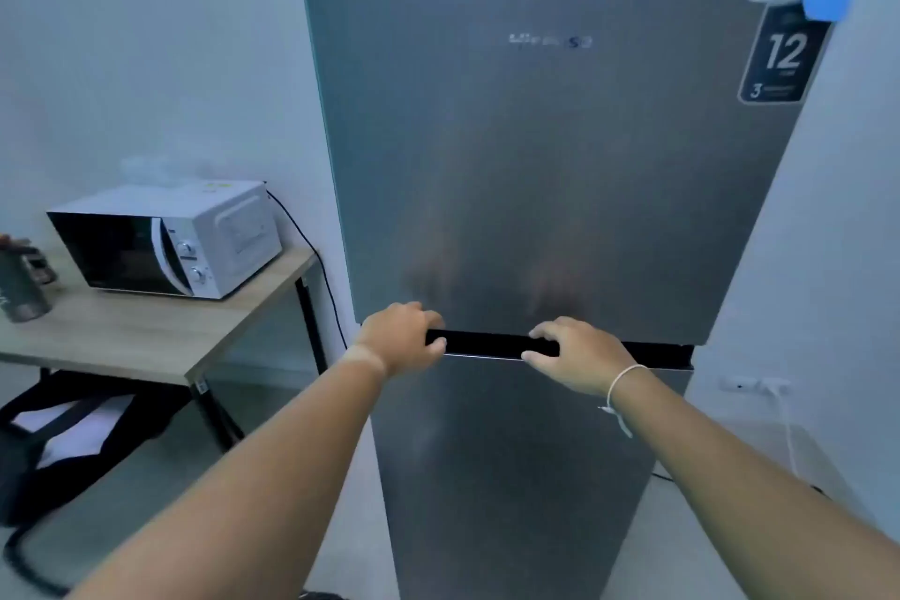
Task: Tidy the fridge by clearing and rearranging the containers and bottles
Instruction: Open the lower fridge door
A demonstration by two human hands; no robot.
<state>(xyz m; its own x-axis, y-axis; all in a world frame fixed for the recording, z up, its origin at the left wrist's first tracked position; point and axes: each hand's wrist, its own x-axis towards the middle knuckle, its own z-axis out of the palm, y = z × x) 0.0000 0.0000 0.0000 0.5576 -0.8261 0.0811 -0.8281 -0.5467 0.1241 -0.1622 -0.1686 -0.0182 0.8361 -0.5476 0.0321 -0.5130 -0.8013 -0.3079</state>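
Observation:
A tall grey two-door fridge (545, 151) fills the middle of the head view, both doors closed, so its contents are hidden. A dark gap (487, 344) runs between the upper and lower door. My left hand (402, 339) curls its fingers into this gap at the left, under the upper door's bottom edge. My right hand (577, 353) grips the same gap a little to the right, with a white string around its wrist.
A white microwave (165, 241) stands on a wooden table (146, 341) left of the fridge, with a dark bottle (22, 283) at the table's left edge. A black bag (58, 443) lies on the floor beneath. A white wall (828, 258) stands close on the right.

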